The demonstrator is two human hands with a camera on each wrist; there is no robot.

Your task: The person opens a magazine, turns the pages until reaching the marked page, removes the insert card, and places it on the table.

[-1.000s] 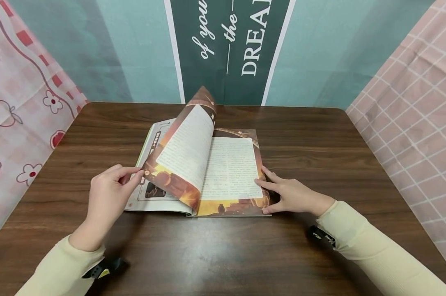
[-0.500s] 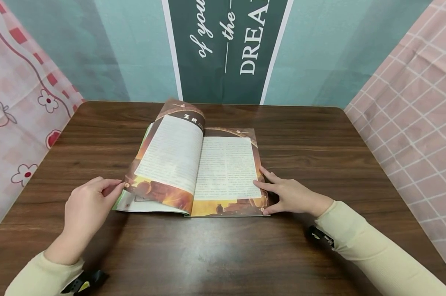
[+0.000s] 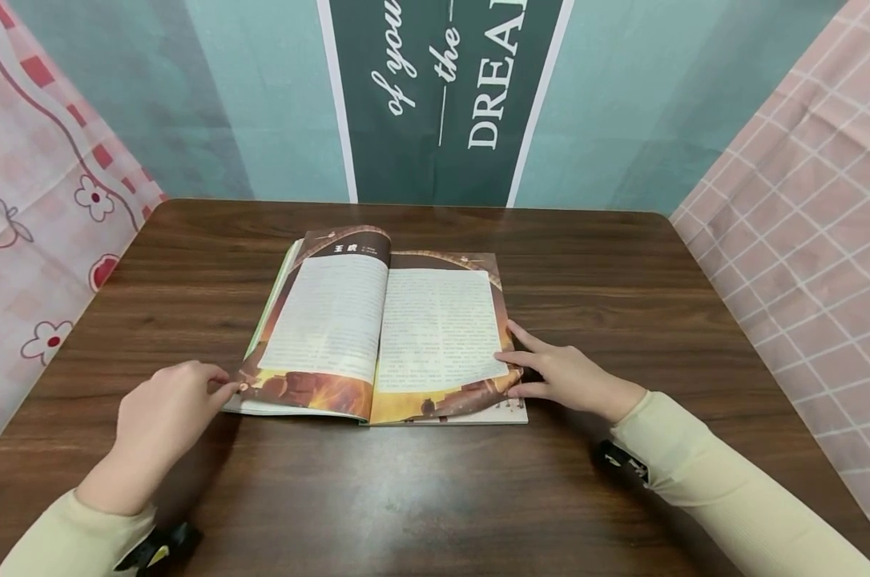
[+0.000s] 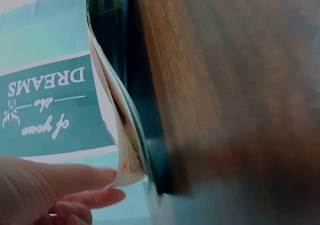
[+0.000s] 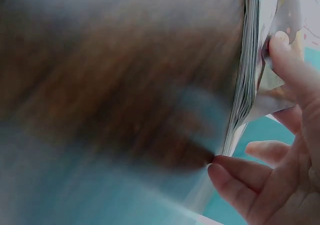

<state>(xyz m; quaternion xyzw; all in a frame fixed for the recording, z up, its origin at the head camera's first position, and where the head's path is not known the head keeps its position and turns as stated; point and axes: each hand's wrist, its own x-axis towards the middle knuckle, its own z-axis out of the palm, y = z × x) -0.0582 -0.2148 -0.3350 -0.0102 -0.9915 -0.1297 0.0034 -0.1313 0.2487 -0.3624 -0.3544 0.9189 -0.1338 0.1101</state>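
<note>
An open magazine (image 3: 435,328) lies on the table, with brown and orange borders around white text panels. My left hand (image 3: 164,417) pinches the lower outer corner of the left-hand page (image 3: 323,320). In the left wrist view, that page corner (image 4: 127,175) sits between the thumb and a finger, slightly apart from the sheets beneath. My right hand (image 3: 568,373) is spread at the right edge, its fingers on the right-hand page (image 3: 442,328). Its thumb (image 5: 281,47) presses that page's lower corner, which is bent upward. Below it, part of another white page (image 3: 503,413) shows.
The dark wooden table (image 3: 435,497) extends around the magazine. A teal backdrop (image 3: 615,96) with a lettered dark panel hangs behind. Pink patterned cloths stand at the left (image 3: 60,160) and right (image 3: 824,200). Black straps (image 3: 622,463) are on both wrists.
My left hand has moved left and down, laying the turned page over onto the left side. The right thumb has shifted upward, bending the right-hand page's lower corner and exposing the page beneath.
</note>
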